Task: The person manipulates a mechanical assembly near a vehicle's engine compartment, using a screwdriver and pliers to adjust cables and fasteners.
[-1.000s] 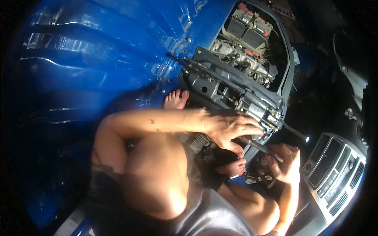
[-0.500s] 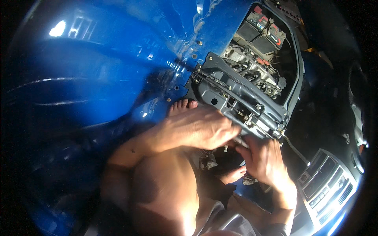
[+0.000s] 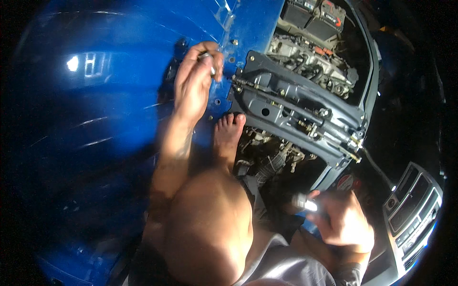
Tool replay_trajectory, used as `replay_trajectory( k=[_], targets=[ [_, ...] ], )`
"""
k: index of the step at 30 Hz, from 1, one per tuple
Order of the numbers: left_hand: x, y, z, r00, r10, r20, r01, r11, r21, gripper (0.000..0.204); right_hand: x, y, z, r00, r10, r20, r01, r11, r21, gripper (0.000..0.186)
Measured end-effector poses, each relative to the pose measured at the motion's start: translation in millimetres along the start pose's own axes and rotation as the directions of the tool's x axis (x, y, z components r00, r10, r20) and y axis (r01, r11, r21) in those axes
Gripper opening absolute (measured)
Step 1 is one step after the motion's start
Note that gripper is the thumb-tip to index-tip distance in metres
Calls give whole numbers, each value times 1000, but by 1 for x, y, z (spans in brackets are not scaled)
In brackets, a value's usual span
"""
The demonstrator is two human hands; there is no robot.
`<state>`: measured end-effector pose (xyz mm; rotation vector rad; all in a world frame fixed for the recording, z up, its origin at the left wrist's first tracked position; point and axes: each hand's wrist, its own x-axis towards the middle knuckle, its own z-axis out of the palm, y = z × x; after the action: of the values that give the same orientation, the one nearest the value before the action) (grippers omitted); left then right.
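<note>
My left hand (image 3: 191, 88) is raised over the blue metal panel (image 3: 109, 119), its fingers curled round a small silver cylindrical piece (image 3: 208, 63), left of the dark grey metal bracket (image 3: 286, 93) with its rods and fittings. Lower right, my right hand (image 3: 348, 221), smeared by motion, grips a shiny metal tool (image 3: 309, 203) that I cannot make out more exactly. It hangs over a dark opening below the bracket, near a grey frame edge. Bolts (image 3: 235, 42) and holes line the blue panel's edge beside the bracket.
An engine (image 3: 315, 71) and two black batteries (image 3: 327, 16) show in the bay above the bracket. A silver-framed dashboard panel (image 3: 415, 200) stands at the right, below a thin bent rod (image 3: 374, 169). My bare foot (image 3: 228, 136) and bent knee (image 3: 207, 219) are in the middle.
My hands were together at the bracket's lower right. They have moved apart: the left up and left over the blue panel, the right down and right, each now holding a metal piece.
</note>
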<state>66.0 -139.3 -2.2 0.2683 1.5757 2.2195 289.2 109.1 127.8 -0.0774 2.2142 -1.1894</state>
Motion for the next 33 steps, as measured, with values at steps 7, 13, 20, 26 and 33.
replay_trajectory(
  k=[7,13,20,26,33],
  targets=[
    [-17,-103,-23,714,-520,-469,240,811,-534,14,24,45,48,1000,25,12,-25,1000,-11,28],
    [-9,-100,-25,644,-635,-428,398,755,-521,22,40,59,66,998,67,-11,-67,998,-22,21],
    [2,-96,-27,687,-551,-474,475,834,-281,24,60,50,64,995,88,54,-91,994,63,20],
    [12,-91,-35,627,-696,-350,618,718,-320,28,62,52,70,997,78,18,-78,996,51,20],
    [11,-89,-28,595,-686,-420,646,718,-259,44,63,53,68,991,102,91,-104,995,13,25]
  ],
)
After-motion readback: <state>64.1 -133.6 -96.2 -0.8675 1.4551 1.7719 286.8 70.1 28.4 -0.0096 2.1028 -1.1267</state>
